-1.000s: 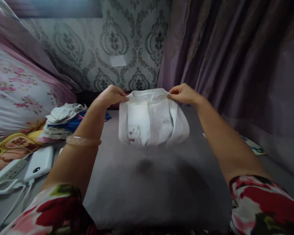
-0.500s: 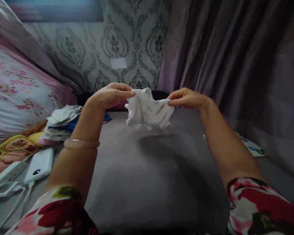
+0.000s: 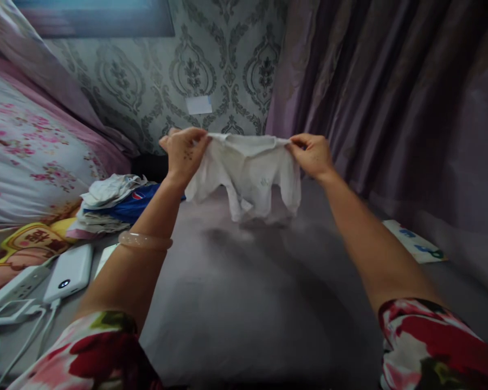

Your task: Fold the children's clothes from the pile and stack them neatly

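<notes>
A small white long-sleeved garment [image 3: 250,173] hangs in the air above the grey sheet [image 3: 244,292], its lower edge blurred. My left hand [image 3: 186,154] pinches its upper left corner near the shoulder, and my right hand [image 3: 312,156] pinches the upper right one. The top edge is stretched between both hands, with the sleeves dangling at either side. A small faint mark shows on the front of the cloth.
At the left lies a pile of folded clothes [image 3: 116,200], beside a yellow cushion [image 3: 32,241]. Nearer are a white power bank [image 3: 70,271], a power strip [image 3: 18,290] and cables. A printed sheet [image 3: 417,244] lies at the right, below the curtain [image 3: 361,97].
The garment has opened out from a crumpled shape and now hangs wider. My left hand has moved left and turned back-out; my right hand has moved slightly right and up.
</notes>
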`<state>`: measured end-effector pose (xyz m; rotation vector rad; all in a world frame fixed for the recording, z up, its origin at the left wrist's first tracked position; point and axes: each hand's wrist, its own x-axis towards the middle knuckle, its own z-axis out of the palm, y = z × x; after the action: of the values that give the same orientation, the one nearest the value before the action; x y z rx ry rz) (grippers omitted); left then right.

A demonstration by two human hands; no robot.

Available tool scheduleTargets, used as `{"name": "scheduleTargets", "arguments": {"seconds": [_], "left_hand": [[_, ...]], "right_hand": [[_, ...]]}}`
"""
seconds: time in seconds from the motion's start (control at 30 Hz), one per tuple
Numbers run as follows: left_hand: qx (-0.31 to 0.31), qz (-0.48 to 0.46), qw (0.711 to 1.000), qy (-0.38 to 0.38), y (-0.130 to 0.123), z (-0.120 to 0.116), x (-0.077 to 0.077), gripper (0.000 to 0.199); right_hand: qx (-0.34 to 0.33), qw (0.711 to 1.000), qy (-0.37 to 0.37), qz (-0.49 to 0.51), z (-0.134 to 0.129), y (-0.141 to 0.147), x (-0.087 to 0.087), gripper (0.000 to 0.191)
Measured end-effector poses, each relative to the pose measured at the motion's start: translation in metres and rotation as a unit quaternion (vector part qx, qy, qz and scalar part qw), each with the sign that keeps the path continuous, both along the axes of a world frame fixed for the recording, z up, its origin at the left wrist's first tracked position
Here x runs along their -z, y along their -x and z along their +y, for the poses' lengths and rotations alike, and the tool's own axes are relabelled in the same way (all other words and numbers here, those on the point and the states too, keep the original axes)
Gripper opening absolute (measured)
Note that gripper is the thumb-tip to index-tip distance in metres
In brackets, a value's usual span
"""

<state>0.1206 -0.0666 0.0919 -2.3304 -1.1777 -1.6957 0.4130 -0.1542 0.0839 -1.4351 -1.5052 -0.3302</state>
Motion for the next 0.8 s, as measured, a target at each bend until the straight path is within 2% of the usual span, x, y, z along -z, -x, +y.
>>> {"name": "scheduleTargets", "arguments": {"seconds": [0.07,0.1,0.17,0.23,0.33,0.47,0.57,0.7,0.8], "left_hand": [[-0.044,0.004,0.993,-0.108,-0.004,-0.004,0.001,0.028],[-0.042,0.030,0.991,-0.122,-0.005,-0.003,0.002,0.028],[-0.024,0.088,0.992,-0.082,-0.008,0.001,0.008,0.025],[-0.036,0.080,0.996,-0.037,-0.009,0.008,0.014,0.021],[-0.061,0.014,0.998,-0.024,-0.009,0.018,0.019,0.021],[-0.026,0.057,0.997,0.037,-0.009,0.031,0.021,0.021],[-0.023,0.030,0.999,0.011,-0.011,0.039,0.024,0.020],[-0.030,0.023,0.999,0.001,-0.013,0.035,0.024,0.021],[-0.030,0.028,0.999,0.009,-0.011,0.027,0.019,0.021]], "right_hand": [[0.077,0.993,-0.069,-0.059,0.000,0.003,-0.001,0.028],[0.091,0.990,-0.055,-0.092,0.001,0.004,-0.001,0.028],[0.081,0.985,0.027,-0.149,0.005,0.004,0.004,0.026],[0.077,0.980,0.066,-0.174,0.010,0.003,0.010,0.024],[0.101,0.979,0.033,-0.174,0.015,0.002,0.016,0.027],[0.117,0.977,0.029,-0.178,0.018,0.000,0.013,0.032],[0.120,0.977,0.020,-0.177,0.018,-0.001,0.009,0.035],[0.125,0.977,0.021,-0.170,0.016,0.001,0.006,0.034],[0.107,0.977,0.051,-0.178,0.014,0.004,0.004,0.030]]}}
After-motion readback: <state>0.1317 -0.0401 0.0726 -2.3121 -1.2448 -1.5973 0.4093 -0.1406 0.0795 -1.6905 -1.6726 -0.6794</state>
